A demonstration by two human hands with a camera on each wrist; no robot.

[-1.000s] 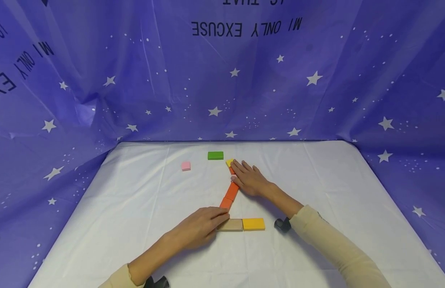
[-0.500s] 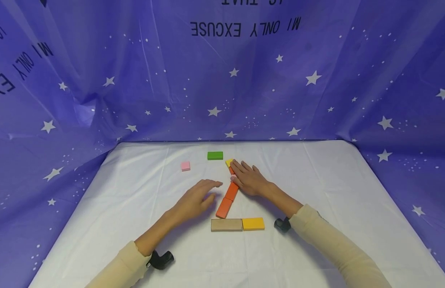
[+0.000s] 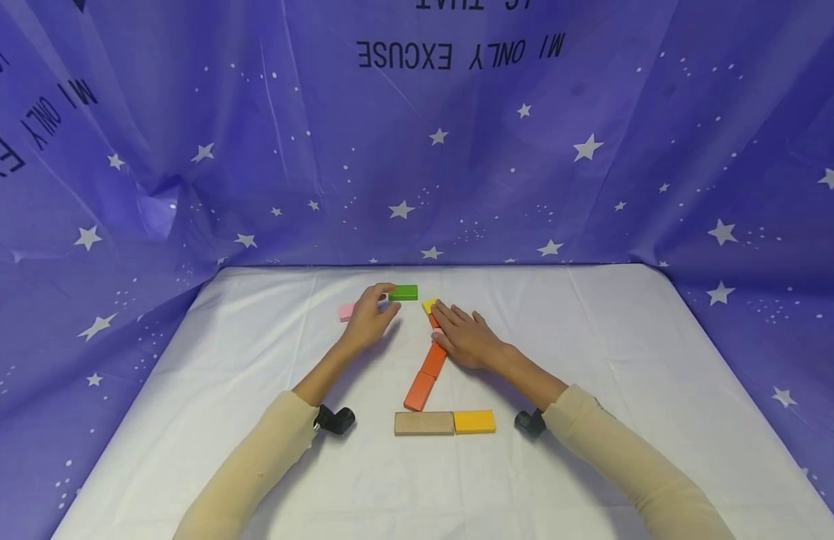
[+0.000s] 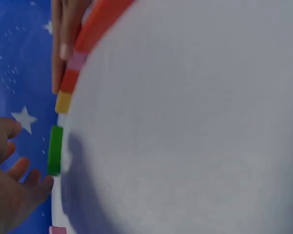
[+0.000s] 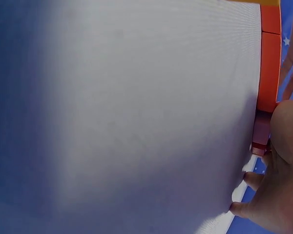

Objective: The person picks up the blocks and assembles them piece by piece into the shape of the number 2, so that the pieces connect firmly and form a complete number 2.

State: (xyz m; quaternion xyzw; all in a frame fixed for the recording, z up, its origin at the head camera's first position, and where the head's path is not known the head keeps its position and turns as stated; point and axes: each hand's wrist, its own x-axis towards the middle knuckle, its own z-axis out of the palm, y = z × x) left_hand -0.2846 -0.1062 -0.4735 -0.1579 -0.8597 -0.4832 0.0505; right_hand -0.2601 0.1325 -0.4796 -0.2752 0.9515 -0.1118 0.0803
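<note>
My left hand (image 3: pixel 370 316) reaches beside a green block (image 3: pixel 405 292) at the back of the table, thumb and fingers parted near its left end. In the left wrist view a gap shows between thumb and forefinger, close to the green block (image 4: pixel 54 151). A pink block (image 3: pixel 346 311) is partly covered by the left hand. My right hand (image 3: pixel 467 335) rests with extended fingers over the upper part of a slanting row: a yellow block (image 3: pixel 428 306), a red one, a pink one and a long orange-red block (image 3: pixel 433 360). An orange block (image 3: pixel 419 391) ends the row.
Below the row lie a tan block (image 3: pixel 424 423) and a yellow-orange block (image 3: pixel 474 421), end to end. A white cloth (image 3: pixel 592 330) covers the table. Behind it hangs a purple star-printed curtain (image 3: pixel 484 172). Each wrist wears a black camera (image 3: pixel 337 420).
My left hand has left the orange block at the row's lower end and moved up to the green block. The right hand has stayed in place on the row.
</note>
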